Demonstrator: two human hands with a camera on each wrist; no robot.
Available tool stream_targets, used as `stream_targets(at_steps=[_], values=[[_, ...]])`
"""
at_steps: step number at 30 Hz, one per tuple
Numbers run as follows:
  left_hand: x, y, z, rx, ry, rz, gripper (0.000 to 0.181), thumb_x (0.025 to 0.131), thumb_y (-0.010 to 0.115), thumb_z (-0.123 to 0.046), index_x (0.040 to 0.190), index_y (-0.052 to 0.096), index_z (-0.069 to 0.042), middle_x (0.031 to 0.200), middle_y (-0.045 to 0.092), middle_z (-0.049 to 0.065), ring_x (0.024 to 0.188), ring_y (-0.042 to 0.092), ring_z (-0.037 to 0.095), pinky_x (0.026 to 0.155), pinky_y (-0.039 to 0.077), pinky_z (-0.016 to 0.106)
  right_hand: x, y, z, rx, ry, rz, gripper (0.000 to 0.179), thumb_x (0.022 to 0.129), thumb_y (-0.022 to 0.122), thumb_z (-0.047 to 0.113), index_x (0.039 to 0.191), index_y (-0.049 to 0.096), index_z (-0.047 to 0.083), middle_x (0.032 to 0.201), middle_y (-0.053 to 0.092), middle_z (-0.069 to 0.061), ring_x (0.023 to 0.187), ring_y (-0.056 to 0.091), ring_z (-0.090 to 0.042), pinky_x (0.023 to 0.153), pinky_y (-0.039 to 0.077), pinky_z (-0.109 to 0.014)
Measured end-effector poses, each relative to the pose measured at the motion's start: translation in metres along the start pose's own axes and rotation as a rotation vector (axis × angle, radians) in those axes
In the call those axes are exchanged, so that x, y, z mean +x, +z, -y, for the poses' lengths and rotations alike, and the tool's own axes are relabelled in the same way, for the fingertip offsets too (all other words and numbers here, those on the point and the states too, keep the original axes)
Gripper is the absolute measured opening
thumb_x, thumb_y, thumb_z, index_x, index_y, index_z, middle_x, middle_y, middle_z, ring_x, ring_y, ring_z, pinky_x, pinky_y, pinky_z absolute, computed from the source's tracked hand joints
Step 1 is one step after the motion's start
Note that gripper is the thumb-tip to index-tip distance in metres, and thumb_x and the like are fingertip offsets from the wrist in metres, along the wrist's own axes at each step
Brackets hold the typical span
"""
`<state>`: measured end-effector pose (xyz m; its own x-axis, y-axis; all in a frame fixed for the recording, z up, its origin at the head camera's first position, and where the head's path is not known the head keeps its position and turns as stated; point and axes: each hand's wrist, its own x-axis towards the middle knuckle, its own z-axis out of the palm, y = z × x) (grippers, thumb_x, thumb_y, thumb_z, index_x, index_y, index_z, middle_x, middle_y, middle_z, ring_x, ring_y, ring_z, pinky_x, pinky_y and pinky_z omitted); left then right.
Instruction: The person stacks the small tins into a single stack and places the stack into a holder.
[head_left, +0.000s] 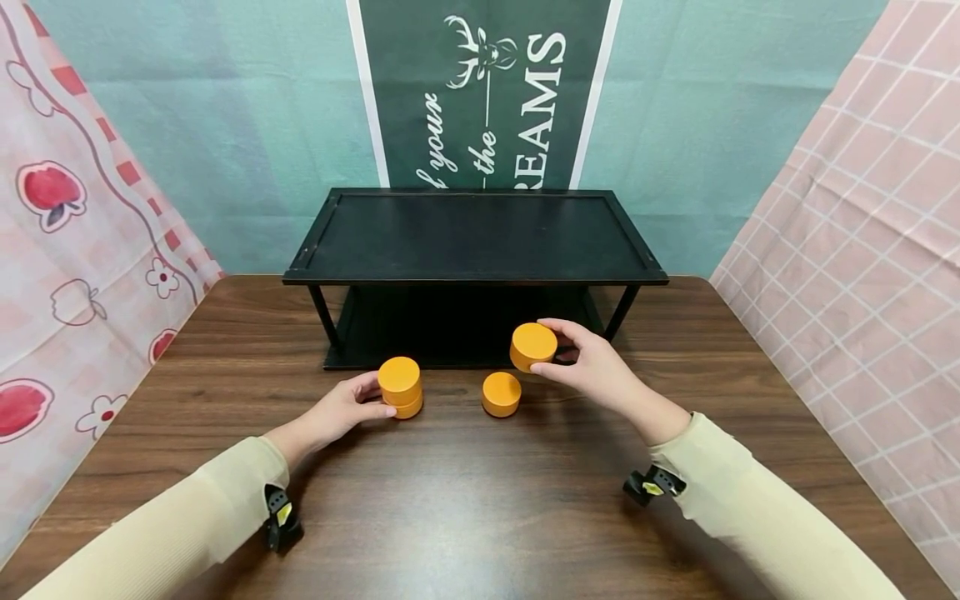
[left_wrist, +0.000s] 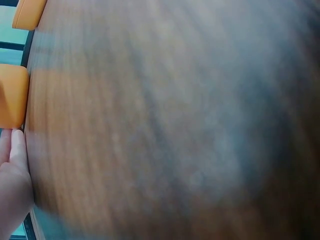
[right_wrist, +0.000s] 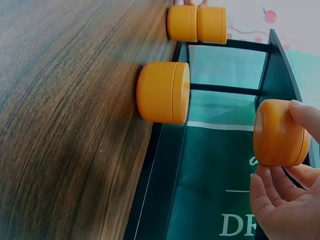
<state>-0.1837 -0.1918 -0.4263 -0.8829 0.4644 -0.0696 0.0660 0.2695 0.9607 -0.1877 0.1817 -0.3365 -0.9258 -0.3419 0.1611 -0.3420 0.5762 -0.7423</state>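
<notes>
On the tabletop [head_left: 450, 517], mid-frame, my left hand [head_left: 339, 414] pinches stacked orange jars [head_left: 401, 383], seemingly steadying them; my right hand [head_left: 597, 370] pinches a raised jar [head_left: 531, 347].

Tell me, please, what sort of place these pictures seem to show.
It looks like a cloth-screened tabletop booth, perhaps staged for recording: a wooden table bears a low black two-tier shelf, with teal cloth behind and pink patterned cloths on either side.
</notes>
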Motion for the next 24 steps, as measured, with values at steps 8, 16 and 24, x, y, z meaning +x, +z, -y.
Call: stream_targets(at_steps=[8, 16, 24], values=[[-0.001, 0.000, 0.000, 0.005, 0.000, -0.006, 0.063, 0.086, 0.068, -0.017, 0.138, 0.039, 0.002, 0.136, 0.046, 0.019, 0.126, 0.040, 0.033, 0.104, 0.029, 0.050, 0.003, 0.005, 0.006, 0.010, -0.004, 0.010, 0.065, 0.078, 0.077, 0.023, 0.133, 0.047, 0.006, 0.121, 0.055, -0.011, 0.102, 0.053, -0.023, 0.085, 0.049, -0.039], [0.000, 0.001, 0.000, 0.008, 0.012, -0.014, 0.064, 0.085, 0.068, -0.015, 0.138, 0.038, 0.004, 0.136, 0.046, 0.020, 0.126, 0.040, 0.035, 0.104, 0.029, 0.050, 0.006, 0.010, 0.007, 0.030, -0.008, 0.024, 0.065, 0.079, 0.076, 0.026, 0.134, 0.047, 0.007, 0.121, 0.055, -0.010, 0.103, 0.052, -0.023, 0.086, 0.048, -0.039], [-0.001, 0.002, -0.001, 0.007, 0.005, -0.014, 0.063, 0.086, 0.068, -0.015, 0.138, 0.038, 0.003, 0.135, 0.046, 0.020, 0.126, 0.040, 0.035, 0.104, 0.029, 0.050, 0.007, 0.013, 0.012, 0.039, 0.006, 0.042, 0.066, 0.079, 0.076, 0.028, 0.134, 0.046, 0.009, 0.122, 0.055, -0.007, 0.102, 0.052, -0.021, 0.085, 0.048, -0.036]])
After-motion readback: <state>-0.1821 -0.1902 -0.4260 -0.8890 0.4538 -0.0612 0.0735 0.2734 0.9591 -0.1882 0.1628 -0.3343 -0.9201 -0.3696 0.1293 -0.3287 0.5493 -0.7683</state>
